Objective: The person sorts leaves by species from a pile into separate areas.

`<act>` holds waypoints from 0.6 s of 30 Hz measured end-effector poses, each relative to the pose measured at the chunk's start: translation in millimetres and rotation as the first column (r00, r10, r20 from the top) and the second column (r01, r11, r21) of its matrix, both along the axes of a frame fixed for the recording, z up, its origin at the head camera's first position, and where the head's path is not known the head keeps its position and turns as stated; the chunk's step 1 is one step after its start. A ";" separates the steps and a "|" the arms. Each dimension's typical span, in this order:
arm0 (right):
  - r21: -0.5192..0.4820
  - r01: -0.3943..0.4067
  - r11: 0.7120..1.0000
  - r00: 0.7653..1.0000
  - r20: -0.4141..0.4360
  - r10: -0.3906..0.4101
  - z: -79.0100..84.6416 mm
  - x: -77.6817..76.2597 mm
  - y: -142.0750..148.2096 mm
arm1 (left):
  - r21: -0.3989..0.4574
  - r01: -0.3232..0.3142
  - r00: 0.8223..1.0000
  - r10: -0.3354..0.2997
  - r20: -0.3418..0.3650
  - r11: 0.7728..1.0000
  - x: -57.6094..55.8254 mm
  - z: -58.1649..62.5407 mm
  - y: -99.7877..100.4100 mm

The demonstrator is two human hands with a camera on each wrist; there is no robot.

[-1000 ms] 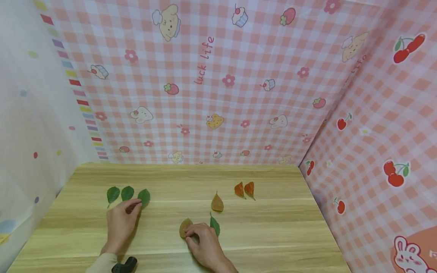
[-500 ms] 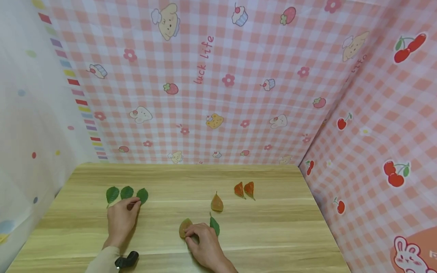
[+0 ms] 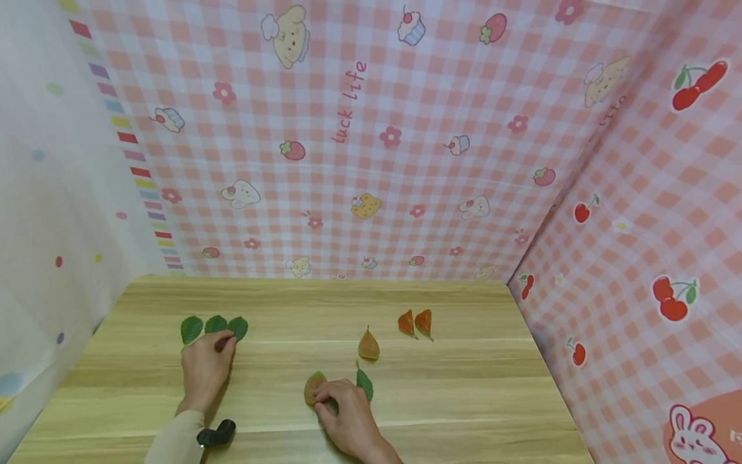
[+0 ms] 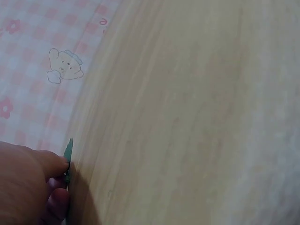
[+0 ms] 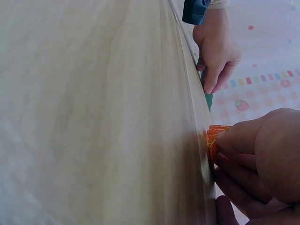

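At the left of the table my left hand [image 3: 207, 366] pinches a green leaf [image 3: 238, 327] between thumb and fingers, low at the tabletop. That leaf stands at the right end of a row with two other green leaves [image 3: 192, 329]. In the left wrist view the pinched leaf shows edge-on at the fingertips. Near the front middle my right hand [image 3: 350, 415] pinches a yellowish-brown leaf [image 3: 313, 387], which looks orange with yellow veins in the right wrist view. Just beyond that hand lies another green leaf [image 3: 364, 385], partly hidden by it.
A yellow-brown leaf [image 3: 368, 345] lies behind the right hand. Two orange-red leaves [image 3: 424, 323] lie side by side farther back on the right. Patterned cloth walls [image 3: 348, 161] bound the wooden table [image 3: 464, 399] at the back and sides. A black wrist camera [image 3: 217, 434] sits on the left forearm.
My left hand has slid the green leaf a little left and back, closing the gap to the middle leaf of the row. The right hand and its leaf have stayed put.
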State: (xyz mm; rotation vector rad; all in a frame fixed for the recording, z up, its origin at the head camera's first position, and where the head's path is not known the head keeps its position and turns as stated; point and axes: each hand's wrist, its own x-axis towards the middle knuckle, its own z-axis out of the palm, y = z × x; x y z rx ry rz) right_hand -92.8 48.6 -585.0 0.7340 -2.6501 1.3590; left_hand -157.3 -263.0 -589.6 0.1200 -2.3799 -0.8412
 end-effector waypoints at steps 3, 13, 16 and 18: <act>0.003 -0.002 1.000 1.000 0.005 0.002 0.1 0.1 -0.2 | -0.005 -0.001 1.000 0.001 -0.004 1.000 -0.1 -0.5 -0.4; -0.013 0.011 1.000 1.000 -0.014 -0.012 -1.0 0.7 -1.8 | -0.020 0.003 1.000 -0.003 -0.018 1.000 0.2 -1.9 -0.2; -0.037 0.021 0.999 0.999 -0.040 -0.023 0.1 2.3 -2.8 | -0.017 0.003 1.000 -0.003 -0.024 1.000 -0.1 -1.8 0.2; -0.070 0.032 0.997 0.998 -0.046 -0.035 2.3 3.5 -3.2 | -0.013 0.004 1.000 -0.004 -0.027 1.000 -0.5 -1.4 1.0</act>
